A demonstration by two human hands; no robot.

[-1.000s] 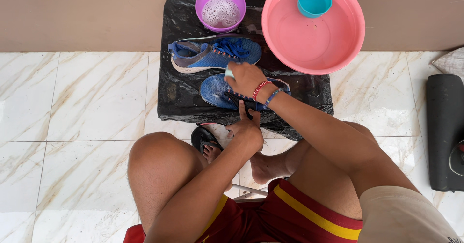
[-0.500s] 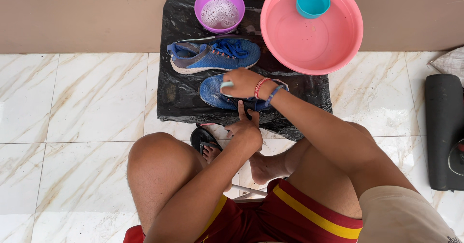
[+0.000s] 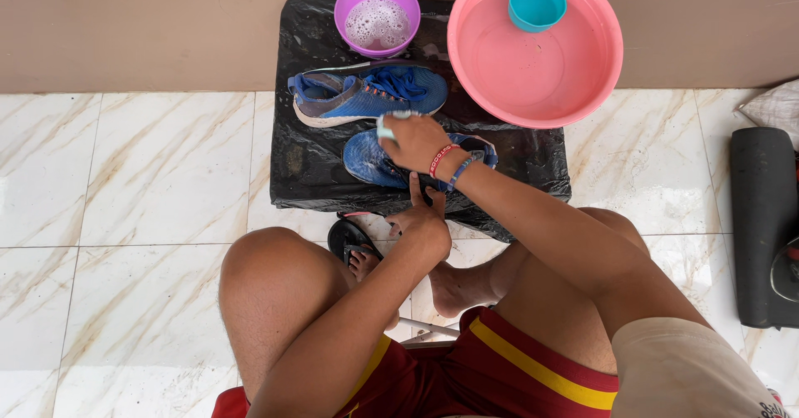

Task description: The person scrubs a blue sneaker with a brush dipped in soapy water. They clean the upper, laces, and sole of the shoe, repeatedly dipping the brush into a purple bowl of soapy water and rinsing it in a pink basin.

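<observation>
scrubbing the near shoe, second shoe waiting

the person is sitting low on the marble floor (image 3: 125, 177) and working over a black plastic sheet (image 3: 304, 160) spread against the wall. the right hand (image 3: 414, 139) is curling closed around a small pale scrubber (image 3: 388, 124), pressing it down on the near blue shoe (image 3: 374, 158), which is lying on the sheet just in front of the knees. the left hand (image 3: 423, 215) is bracing the shoe's near edge, forefinger stretched out onto it and the other fingers folded in.

judging by the scene, the washing is looking partway through: the near shoe is looking wet and dull under the scrubber, while the far blue shoe (image 3: 366, 93) is lying on its side just behind it, apart from both hands, and whether it is already cleaned i cannot tell. a purple bowl (image 3: 377, 6) with foam in it is standing at the sheet's far edge, and a pink basin (image 3: 583, 69) of water with a teal cup (image 3: 537, 4) inside is sitting beside it, so rinsing is probably remaining.
</observation>
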